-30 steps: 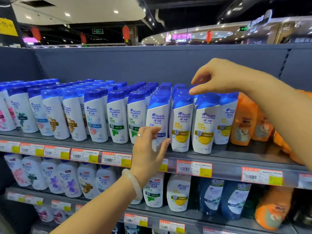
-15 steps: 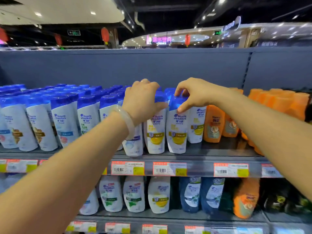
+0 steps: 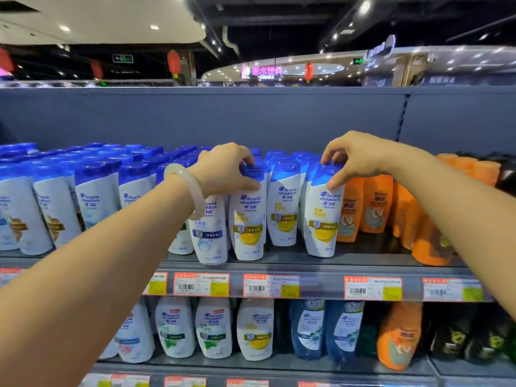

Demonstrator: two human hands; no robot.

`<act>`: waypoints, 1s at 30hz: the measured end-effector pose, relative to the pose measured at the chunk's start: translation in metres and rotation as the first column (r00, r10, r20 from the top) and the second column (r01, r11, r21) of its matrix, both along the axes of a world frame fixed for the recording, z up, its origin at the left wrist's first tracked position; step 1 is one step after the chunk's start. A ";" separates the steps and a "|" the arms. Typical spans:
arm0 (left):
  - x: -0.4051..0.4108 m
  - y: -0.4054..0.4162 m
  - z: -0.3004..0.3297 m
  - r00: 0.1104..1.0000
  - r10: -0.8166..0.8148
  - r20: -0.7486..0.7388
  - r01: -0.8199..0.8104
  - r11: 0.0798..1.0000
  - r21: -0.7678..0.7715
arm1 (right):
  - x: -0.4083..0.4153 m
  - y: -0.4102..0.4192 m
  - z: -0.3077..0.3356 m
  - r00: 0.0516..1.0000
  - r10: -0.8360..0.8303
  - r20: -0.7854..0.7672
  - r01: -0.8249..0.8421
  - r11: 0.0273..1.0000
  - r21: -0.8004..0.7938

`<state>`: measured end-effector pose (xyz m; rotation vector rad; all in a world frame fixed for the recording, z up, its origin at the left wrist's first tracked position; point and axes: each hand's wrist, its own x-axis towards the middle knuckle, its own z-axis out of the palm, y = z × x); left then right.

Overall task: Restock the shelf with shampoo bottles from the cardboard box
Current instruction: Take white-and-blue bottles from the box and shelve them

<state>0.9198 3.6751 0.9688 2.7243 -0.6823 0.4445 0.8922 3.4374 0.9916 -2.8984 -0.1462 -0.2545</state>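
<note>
1. Head view, the hands: The left hand (image 3: pixel 227 170) curls over the blue cap of a white shampoo bottle (image 3: pixel 249 219) at the front of the upper shelf (image 3: pixel 307 265), fingers round the top and thumb on the bottle's shoulder. The right hand (image 3: pixel 354 159) pinches the cap of a second shampoo bottle (image 3: pixel 324 216) two places to the right, thumb pressing its front. A pale bangle (image 3: pixel 185 188) sits on the left wrist.

2. Head view, the bottles: Both gripped bottles are white with blue caps and a yellow lemon picture low on the label. Each stands on its base on the shelf, long axis near vertical, cap up, label facing the camera; the right one leans slightly, its cap tipped to the right. One matching bottle stands between them, set slightly further back.

3. Head view, the shelf: Rows of blue-capped white bottles (image 3: pixel 92 196) fill the upper shelf to the left. Orange bottles (image 3: pixel 374 205) stand just beside the right-hand bottle. Price tags (image 3: pixel 270 286) line the shelf edge. The lower shelf holds white, dark blue and orange bottles.
</note>
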 end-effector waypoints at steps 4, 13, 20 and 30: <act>0.000 0.002 0.000 1.000 -0.004 0.001 0.004 1.000 0.008 | 0.003 -0.006 0.000 1.000 -0.016 0.001 0.016 1.000 -0.017; 0.000 -0.004 -0.001 0.996 -0.068 0.061 0.075 0.991 -0.114 | 0.001 -0.013 -0.010 0.998 -0.014 0.054 0.011 0.998 0.055; 0.002 -0.041 -0.012 0.992 -0.118 0.047 0.125 0.975 -0.186 | -0.004 -0.020 -0.024 0.994 0.001 0.112 -0.020 0.986 0.168; 0.004 -0.054 -0.018 0.982 -0.099 0.164 0.117 0.988 -0.102 | -0.003 -0.019 -0.031 0.988 0.023 0.155 -0.042 0.992 0.121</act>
